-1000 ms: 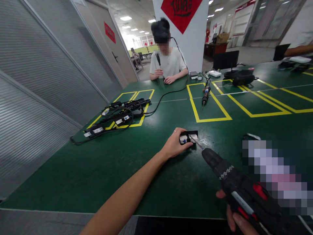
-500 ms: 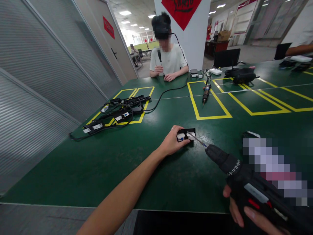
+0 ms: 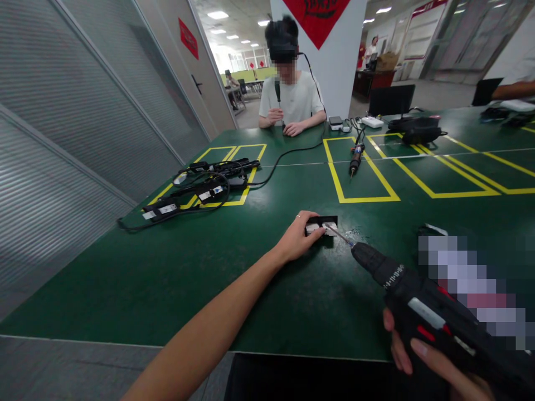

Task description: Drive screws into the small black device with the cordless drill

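Observation:
A small black block with white labels (image 3: 330,228) lies on the green tabletop (image 3: 292,301). Fingers and thumb of my left hand (image 3: 300,235) grip it at its left end, covering that part. My right hand (image 3: 422,351) is wrapped round the handle of a black cordless drill (image 3: 412,298), low on the right. The drill's long thin bit (image 3: 340,236) points up and left, and its tip meets the labelled face of the block near the right end. Whether the bit sits in a screw is too small to tell.
Black power adapters with cables (image 3: 209,186) are heaped at the left. A brown-and-black electric screwdriver (image 3: 355,160) lies inside a yellow taped frame. To the right is a blurred-out pack (image 3: 463,273). Across the table a person (image 3: 290,97) holds a screwdriver (image 3: 278,94).
The view has shifted slightly. The block looks tilted differently under my left hand, with less of its left label showing. The drill keeps its bit at the block.

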Demonstrator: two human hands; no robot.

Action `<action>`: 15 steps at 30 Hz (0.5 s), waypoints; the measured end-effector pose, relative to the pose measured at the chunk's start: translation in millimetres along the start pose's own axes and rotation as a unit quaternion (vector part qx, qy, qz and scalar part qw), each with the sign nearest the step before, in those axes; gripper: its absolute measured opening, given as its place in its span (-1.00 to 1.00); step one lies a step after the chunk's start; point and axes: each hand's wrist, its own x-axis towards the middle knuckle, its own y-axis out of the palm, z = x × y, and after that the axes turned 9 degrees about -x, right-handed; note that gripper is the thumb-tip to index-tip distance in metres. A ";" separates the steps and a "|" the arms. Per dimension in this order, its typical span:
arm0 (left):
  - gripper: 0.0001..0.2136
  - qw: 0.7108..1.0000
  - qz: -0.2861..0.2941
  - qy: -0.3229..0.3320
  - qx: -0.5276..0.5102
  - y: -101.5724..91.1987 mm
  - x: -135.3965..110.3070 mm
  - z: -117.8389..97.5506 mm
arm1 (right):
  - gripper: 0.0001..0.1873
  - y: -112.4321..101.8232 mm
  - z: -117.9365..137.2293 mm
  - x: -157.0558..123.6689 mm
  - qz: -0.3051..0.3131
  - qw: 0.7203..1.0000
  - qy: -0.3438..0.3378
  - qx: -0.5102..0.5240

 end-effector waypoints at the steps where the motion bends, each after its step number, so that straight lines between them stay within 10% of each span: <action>1: -0.61 1.000 0.002 -0.002 0.002 0.0 0.1 0.0 | -0.76 -0.5 -0.5 0.3 -0.004 1.000 0.002 0.014; 15: -0.54 0.999 0.030 0.009 0.009 -2.4 -1.8 -5.9 | -0.77 -2.3 -1.0 -5.2 -0.046 0.997 0.032 -0.046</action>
